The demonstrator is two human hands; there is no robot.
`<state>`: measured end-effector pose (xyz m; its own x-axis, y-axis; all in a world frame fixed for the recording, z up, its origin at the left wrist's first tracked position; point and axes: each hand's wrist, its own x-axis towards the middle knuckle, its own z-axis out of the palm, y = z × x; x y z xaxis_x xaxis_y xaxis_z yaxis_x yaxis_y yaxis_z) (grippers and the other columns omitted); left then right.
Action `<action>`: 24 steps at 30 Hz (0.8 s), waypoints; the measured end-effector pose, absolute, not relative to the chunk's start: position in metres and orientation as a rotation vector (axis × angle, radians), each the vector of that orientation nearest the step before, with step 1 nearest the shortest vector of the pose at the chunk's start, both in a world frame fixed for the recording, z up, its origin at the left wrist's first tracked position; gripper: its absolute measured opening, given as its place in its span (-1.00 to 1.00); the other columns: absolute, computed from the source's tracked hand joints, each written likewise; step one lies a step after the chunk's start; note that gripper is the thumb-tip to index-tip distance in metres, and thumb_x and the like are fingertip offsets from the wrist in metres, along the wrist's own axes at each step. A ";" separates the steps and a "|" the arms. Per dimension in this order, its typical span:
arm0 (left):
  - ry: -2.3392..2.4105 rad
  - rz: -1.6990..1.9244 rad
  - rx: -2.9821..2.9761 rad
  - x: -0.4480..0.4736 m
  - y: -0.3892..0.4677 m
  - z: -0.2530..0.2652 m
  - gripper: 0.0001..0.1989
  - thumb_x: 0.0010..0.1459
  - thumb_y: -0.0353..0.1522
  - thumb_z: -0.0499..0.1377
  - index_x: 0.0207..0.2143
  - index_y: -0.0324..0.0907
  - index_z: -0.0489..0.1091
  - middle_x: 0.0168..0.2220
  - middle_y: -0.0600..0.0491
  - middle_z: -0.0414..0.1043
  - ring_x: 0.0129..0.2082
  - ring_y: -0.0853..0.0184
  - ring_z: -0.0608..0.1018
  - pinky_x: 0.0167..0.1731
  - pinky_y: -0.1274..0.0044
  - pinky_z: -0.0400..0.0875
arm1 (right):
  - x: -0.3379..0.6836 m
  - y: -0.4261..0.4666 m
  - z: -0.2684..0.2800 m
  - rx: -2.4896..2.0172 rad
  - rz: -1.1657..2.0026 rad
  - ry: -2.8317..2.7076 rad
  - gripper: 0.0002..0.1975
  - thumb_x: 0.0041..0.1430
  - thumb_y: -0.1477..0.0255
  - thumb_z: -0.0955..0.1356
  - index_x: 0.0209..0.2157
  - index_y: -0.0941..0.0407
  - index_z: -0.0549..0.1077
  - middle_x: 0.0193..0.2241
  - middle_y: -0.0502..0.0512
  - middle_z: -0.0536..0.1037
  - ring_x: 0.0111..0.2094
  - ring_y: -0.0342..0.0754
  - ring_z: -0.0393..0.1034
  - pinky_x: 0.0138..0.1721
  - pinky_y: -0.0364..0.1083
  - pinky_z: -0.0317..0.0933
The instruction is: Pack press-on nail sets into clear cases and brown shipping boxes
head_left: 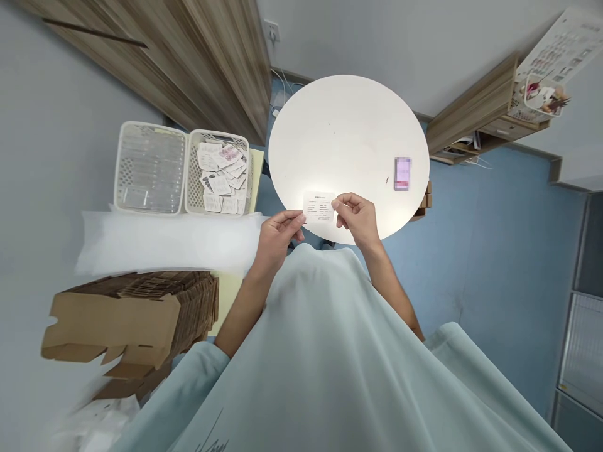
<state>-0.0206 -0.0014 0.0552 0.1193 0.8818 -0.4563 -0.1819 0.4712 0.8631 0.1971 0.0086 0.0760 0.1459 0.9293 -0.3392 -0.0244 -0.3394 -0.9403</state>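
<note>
A small white printed card (319,208) is held up between my two hands over the near edge of the round white table (343,119). My left hand (281,233) pinches its lower left corner between thumb and fingers. At the card's upper right side, the thumb and fingers of my right hand (355,215) close on it. Lines of dark text cover the face turned toward me, too small to read. On the table's right side lies a phone (402,174) with a blurred pinkish screen.
To the left stand a white basket of clear plastic packs (123,166) and a white basket of printed cards (192,182). Below them are a white sheet stack (164,245) and folded cardboard boxes (122,320). A wooden cabinet (480,113) stands far right.
</note>
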 end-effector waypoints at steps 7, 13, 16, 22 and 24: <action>0.778 0.673 0.608 -0.021 0.005 0.062 -0.20 0.00 0.25 0.60 0.07 -0.11 0.71 0.07 -0.19 0.72 -0.18 0.15 0.75 -0.32 0.43 0.61 | 0.195 0.006 0.078 -1.384 1.515 -0.869 -0.41 0.09 -0.22 0.64 -0.33 0.01 0.58 -0.57 -0.12 0.45 -0.62 -0.21 0.19 -0.59 -0.14 0.11; 0.796 0.732 0.638 -0.014 0.003 0.062 -0.23 0.00 0.27 0.55 -0.02 -0.13 0.71 0.06 -0.20 0.73 -0.35 0.27 0.65 -0.35 0.40 0.57 | 0.191 0.009 0.077 -1.396 1.510 -0.896 -0.42 0.13 -0.23 0.62 -0.29 0.01 0.61 -0.46 -0.06 0.59 -0.58 -0.20 0.22 -0.56 -0.13 0.20; 0.902 0.786 0.668 -0.014 0.003 0.059 -0.33 0.08 0.16 0.55 0.03 -0.13 0.71 0.12 -0.20 0.71 -0.33 0.30 0.63 -0.27 0.39 0.59 | 0.189 0.008 0.078 -1.466 1.386 -0.909 -0.47 0.17 -0.17 0.62 -0.26 0.01 0.65 -0.35 -0.02 0.67 -0.54 -0.19 0.27 -0.49 -0.10 0.29; 1.238 0.942 0.876 -0.009 0.000 0.050 -0.28 0.04 -0.01 0.63 0.19 -0.08 0.65 0.17 -0.12 0.67 -0.30 0.35 0.66 -0.17 0.40 0.64 | 0.178 -0.001 0.089 -1.532 1.343 -1.000 -0.47 0.14 -0.17 0.64 -0.24 0.01 0.69 -0.64 -0.18 0.34 -0.57 -0.16 0.20 -0.44 -0.08 0.29; 1.299 0.994 0.950 -0.005 -0.003 0.047 -0.26 0.03 0.00 0.64 0.21 -0.07 0.64 0.20 -0.11 0.62 -0.31 0.38 0.67 -0.18 0.43 0.65 | 0.173 -0.003 0.090 -1.566 1.339 -1.019 -0.45 0.11 -0.18 0.64 -0.25 0.02 0.68 -0.66 -0.20 0.30 -0.57 -0.16 0.19 -0.46 -0.10 0.23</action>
<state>-0.0046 -0.0030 0.0472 0.0167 0.9523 -0.3048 -0.0448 0.3053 0.9512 0.1726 -0.0032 0.0900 0.1074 0.9379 -0.3298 0.0680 -0.3379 -0.9387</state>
